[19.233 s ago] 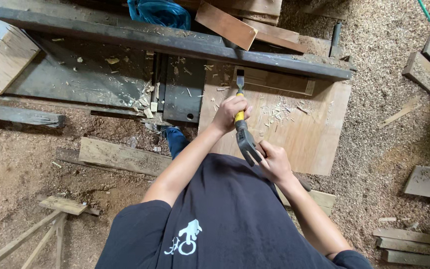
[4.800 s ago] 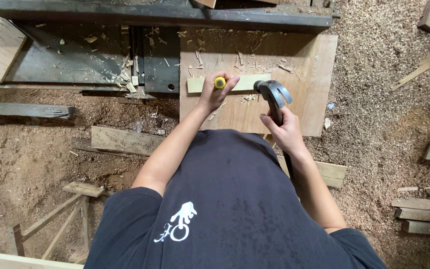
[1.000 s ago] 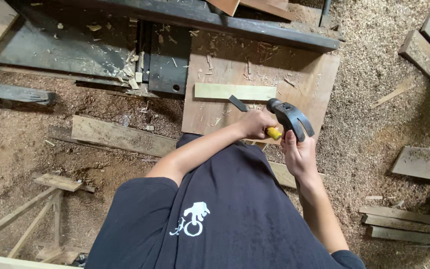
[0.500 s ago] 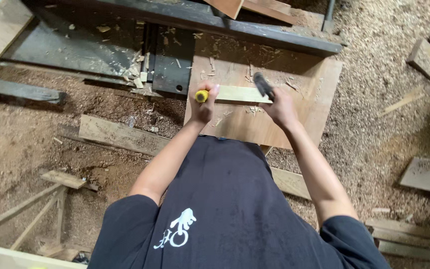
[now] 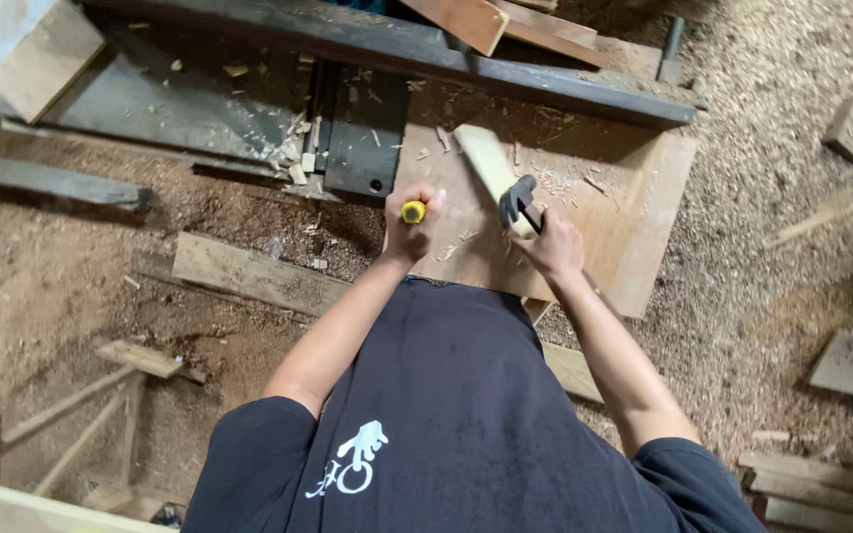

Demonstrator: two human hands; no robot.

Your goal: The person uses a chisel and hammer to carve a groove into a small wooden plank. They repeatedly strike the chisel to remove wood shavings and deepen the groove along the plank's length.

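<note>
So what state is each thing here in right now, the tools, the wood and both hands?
Left hand: closed around the yellow-handled chisel.
Right hand: gripping the hammer and the pale wood strip, which looks lifted and tilted.
Plywood board: flat, littered with shavings.
Ground: covered in sawdust.

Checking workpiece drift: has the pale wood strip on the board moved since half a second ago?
Yes. The pale wood strip lay parallel to the dark beam; now it's angled, its near end by the right hand.

i count two hands: the left hand (image 5: 409,225) and the right hand (image 5: 548,247), both over one flat wooden board (image 5: 634,212). on that board i count one pale wood strip (image 5: 486,163), one yellow-handled chisel (image 5: 413,211) and one dark hammer head (image 5: 517,200).
</note>
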